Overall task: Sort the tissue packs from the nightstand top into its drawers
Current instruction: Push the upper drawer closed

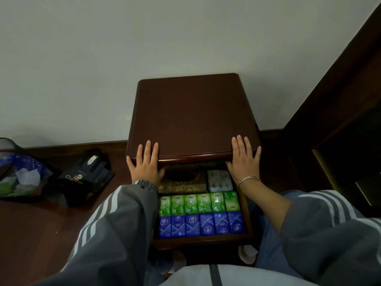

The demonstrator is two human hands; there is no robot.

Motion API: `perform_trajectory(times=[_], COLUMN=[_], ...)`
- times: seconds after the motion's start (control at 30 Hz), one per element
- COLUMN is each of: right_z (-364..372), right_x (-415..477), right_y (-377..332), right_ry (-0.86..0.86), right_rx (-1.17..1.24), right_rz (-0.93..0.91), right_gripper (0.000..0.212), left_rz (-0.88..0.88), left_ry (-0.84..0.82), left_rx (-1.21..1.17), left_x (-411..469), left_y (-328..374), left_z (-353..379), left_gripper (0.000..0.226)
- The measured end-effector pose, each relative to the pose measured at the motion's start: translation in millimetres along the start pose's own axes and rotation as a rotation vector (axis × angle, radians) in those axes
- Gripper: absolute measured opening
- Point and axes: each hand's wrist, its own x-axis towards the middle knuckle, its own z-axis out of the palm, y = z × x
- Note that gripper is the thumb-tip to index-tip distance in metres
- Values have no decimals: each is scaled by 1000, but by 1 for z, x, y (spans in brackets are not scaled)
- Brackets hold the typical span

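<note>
The dark wooden nightstand (191,112) stands against the wall with a bare top. Its drawer (203,240) is pulled out toward me. Inside lie a row of green tissue packs (198,203), a row of blue tissue packs (201,225), a white pack (219,181) and a dark tissue box (182,183). My left hand (145,164) rests flat on the front left edge of the top, fingers apart. My right hand (244,159) rests flat on the front right edge. Neither hand holds anything.
On the floor at the left stand a mesh waste bin with a plastic bag (18,172) and a black paper bag (86,174). A dark wooden bed frame (338,124) rises at the right. My knees flank the drawer.
</note>
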Motion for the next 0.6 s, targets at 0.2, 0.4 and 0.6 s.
perform_trajectory(times=[0.2, 0.4, 0.6], right_z=[-16, 12, 48], right_x=[-23, -123, -182], right_y=[2, -5, -13], right_ry=[-52, -314, -1066], right_rx=[411, 1261, 1736], right_rz=[29, 586, 1142], right_gripper=[71, 22, 47], left_rz=[-15, -372, -1014], left_ry=[-1, -194, -959], left_rx=[-231, -1014, -1574], left_x=[-24, -115, -182], left_y=[1, 5, 16], left_z=[-14, 16, 43], left_gripper=[82, 33, 61])
